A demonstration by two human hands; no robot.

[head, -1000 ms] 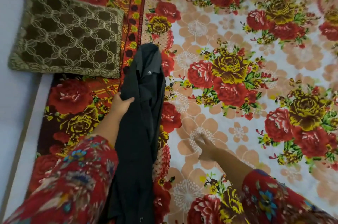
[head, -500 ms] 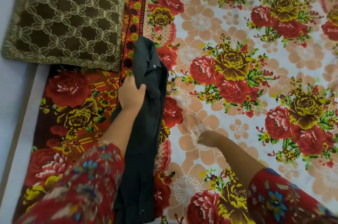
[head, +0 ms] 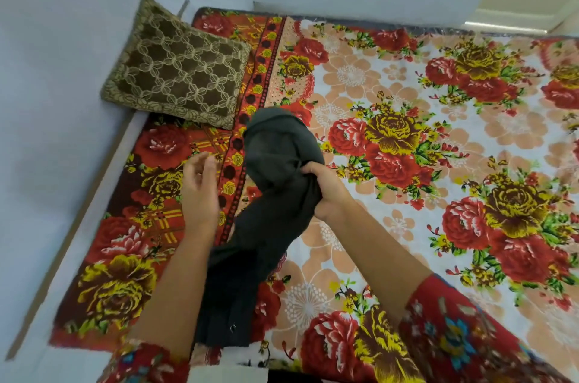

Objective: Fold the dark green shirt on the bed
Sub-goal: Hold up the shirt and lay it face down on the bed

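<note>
Dark green shirt (head: pixel 275 194) bunched into a long narrow strip, running from near the front edge of the bed (head: pixel 407 226) up toward the pillow (head: pixel 175 82); lying along the seam where the dark red border of the floral bedsheet (head: pixel 470 147) meets the pale field; upper end rounded and lifted off the sheet, lower end with a small snap or button visible near the bed edge.

Right hand (head: pixel 326 191) clenched on the shirt at mid-length, from the right side, fingers (head: pixel 308 168) wrapped into the cloth; fabric gathered and creased at the grip.

Left hand (head: pixel 200 191) released, fingers spread and slightly curled, palm turned toward the shirt; just left of the cloth, not touching as far as visible; some motion blur on it; small ring-like mark on one finger, too blurred to confirm.

Both forearms bare, red floral sleeves (head: pixel 463 338) at the bottom of the frame.

Pillow brown with a gold lattice pattern, at the far left corner of the bed against the pale wall (head: pixel 62 100); apart from the shirt's upper end.
</note>
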